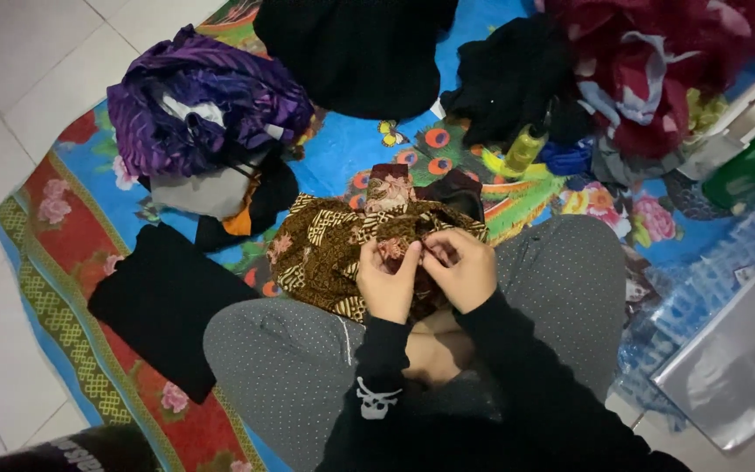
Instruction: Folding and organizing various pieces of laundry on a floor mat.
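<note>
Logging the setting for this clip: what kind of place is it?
Probably a room in a home, with laundry being sorted on the floor: white floor tiles, a colourful floral mat spread over them, and clothes heaped around, such as a purple bundle.

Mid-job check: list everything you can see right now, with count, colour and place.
brown patterned cloth: one, brown and cream, in front of the knees, in both hands
folded black garment: one, black, on the mat at left
purple cloth pile: one, purple, upper left
black heap: one, top centre
red cloth pile: one, dark red, upper right
yellow bottle: one, among the clothes
floral mat: one, blue and red, on the tiled floor
left hand: gripping the cloth
right hand: gripping the cloth
</note>
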